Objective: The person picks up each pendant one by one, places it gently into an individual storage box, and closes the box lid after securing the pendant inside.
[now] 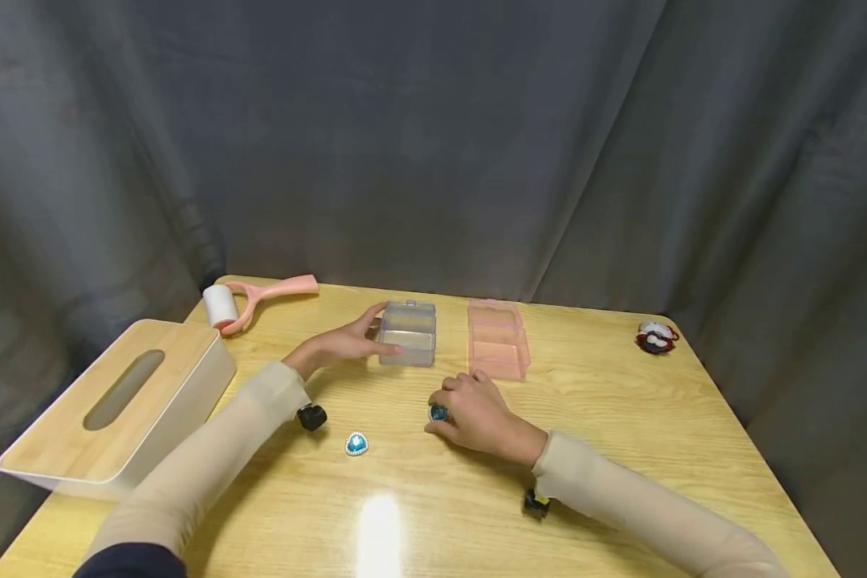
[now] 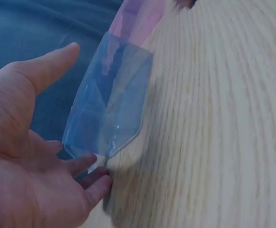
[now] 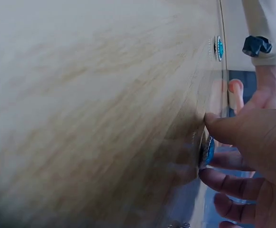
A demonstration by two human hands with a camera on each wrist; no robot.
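Note:
My left hand is at the left side of a clear grey box, its lid raised. In the left wrist view, the thumb stands away from the grey box while fingertips touch its near end. Thumb and fingers of my right hand are curled round a blue gem with a beaded edge. The right wrist view shows that gem at the tabletop between thumb and finger. Another blue gem, rounded and triangular, lies on the table. An open pink box sits beyond the right hand.
A white tissue box with a wooden lid stands at the left. Behind it lies a pink-handled lint roller. A small dark red and white item rests at the far right corner. Dark curtains surround the wooden table.

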